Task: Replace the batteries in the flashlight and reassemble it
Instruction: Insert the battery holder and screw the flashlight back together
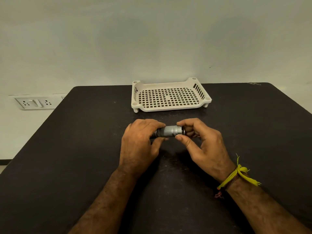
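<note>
The left hand (140,139) wraps round one end of the silver flashlight (168,131), just above the black table (67,166). The right hand (200,142) pinches the other end with finger and thumb (it looks like the end cap). I think a twist comes next. Hold the body still, turn gently and straight. The white tray (170,108) sits behind.

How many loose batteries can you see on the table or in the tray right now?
0. The tray shows nothing inside, and the table shows none. Any batteries may be hidden inside the flashlight held by both hands.
</note>
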